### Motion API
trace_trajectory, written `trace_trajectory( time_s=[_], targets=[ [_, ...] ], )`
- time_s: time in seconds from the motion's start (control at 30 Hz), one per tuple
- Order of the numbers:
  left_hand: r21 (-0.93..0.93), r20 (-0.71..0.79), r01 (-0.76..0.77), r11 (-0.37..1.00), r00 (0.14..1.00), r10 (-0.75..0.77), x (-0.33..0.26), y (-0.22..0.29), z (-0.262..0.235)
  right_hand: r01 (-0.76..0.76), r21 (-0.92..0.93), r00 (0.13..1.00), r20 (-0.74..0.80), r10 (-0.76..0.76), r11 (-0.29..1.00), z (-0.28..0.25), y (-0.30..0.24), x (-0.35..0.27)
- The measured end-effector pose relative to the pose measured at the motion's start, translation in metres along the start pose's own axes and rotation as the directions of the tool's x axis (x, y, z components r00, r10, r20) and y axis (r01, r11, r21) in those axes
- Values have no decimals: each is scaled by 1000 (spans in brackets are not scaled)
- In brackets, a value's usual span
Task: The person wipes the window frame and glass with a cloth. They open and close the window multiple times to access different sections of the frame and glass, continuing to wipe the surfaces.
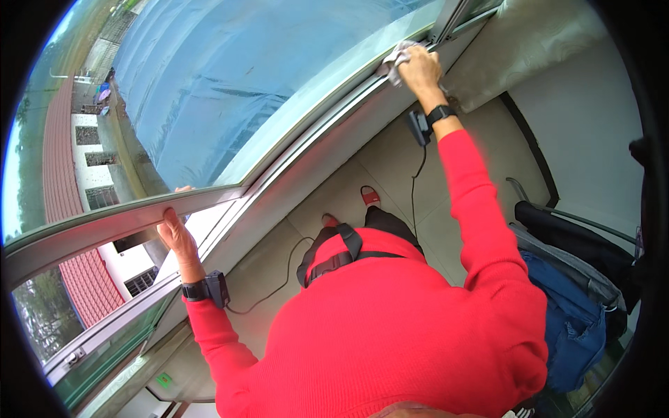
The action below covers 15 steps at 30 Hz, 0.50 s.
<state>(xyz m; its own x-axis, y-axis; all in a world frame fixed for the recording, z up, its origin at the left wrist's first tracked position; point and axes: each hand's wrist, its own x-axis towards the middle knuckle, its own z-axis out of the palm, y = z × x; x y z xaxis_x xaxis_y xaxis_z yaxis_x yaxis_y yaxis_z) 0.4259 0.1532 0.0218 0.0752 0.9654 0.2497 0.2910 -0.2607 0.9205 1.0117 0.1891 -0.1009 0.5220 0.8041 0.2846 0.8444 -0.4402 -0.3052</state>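
My right hand (421,73), arm stretched far forward, is closed on a crumpled pale cloth (394,61). The cloth presses against the bottom of the window near its far corner, beside the metal track (317,129). On the left, my left hand (180,240) grips the upright edge of the sliding window frame (118,214). Its thumb lies on the near side, and a fingertip shows beyond the frame. Each wrist carries a black strap with a small box and a cable. The window glass (279,132) stretches between my two hands.
Outside are a blue sheet (209,76) and a red-roofed white building (87,146). A pale curtain (540,49) hangs beyond my right hand. Clothes, including a blue garment (564,313), hang on a rack at right. Tiled floor (446,202) lies below; a latch (73,357) sits lower left.
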Motion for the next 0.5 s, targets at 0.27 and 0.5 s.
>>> trace_trajectory(
  time_s=[0.27, 0.5],
  targets=[
    [-168, -56, -38, 985, 998, 29, -10, -34, -21, 366, 273, 931, -94, -354, 890, -1, -174, -170],
    [-93, -112, -97, 991, 990, 86, -18, -52, -39, -53, 745, 919, 297, -260, 665, -21, -136, -164]
  ],
)
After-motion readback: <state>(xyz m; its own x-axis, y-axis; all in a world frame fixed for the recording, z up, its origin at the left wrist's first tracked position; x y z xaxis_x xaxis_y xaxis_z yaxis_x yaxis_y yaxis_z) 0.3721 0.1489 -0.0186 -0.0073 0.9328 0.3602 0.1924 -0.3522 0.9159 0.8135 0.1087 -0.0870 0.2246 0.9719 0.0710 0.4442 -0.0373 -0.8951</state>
